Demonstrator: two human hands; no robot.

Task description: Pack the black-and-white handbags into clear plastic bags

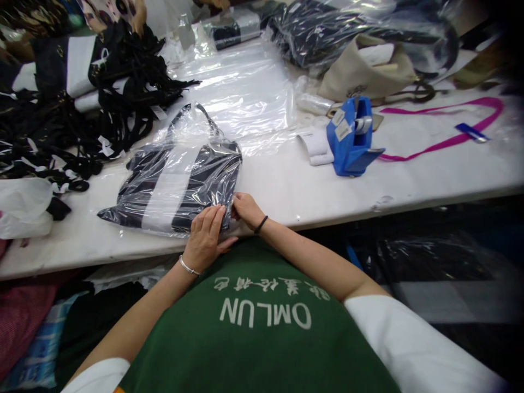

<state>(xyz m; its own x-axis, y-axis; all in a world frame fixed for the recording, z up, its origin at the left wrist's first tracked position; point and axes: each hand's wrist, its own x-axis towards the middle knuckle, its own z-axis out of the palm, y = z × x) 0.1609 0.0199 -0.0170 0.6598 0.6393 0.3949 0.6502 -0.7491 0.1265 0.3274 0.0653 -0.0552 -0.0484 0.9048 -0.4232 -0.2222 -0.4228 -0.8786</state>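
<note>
A black handbag (207,174) with a white paper band (167,188) around it lies flat inside a clear plastic bag (135,204). Its handles point away from me. My left hand (208,234) rests on the lower right part of the plastic, fingers stretched out and thumb apart. Just to the right, my right hand (246,210) has its fingers closed in a pinch at the right edge of the plastic bag. Its fingertips are partly hidden.
A heap of black bags (118,71) with straps lies at the left. Clear plastic bags (254,87) are spread behind. A blue tape dispenser (347,142), a beige bag (366,73) and a magenta strap (446,143) lie to the right. Another person's hand (139,19) shows top left.
</note>
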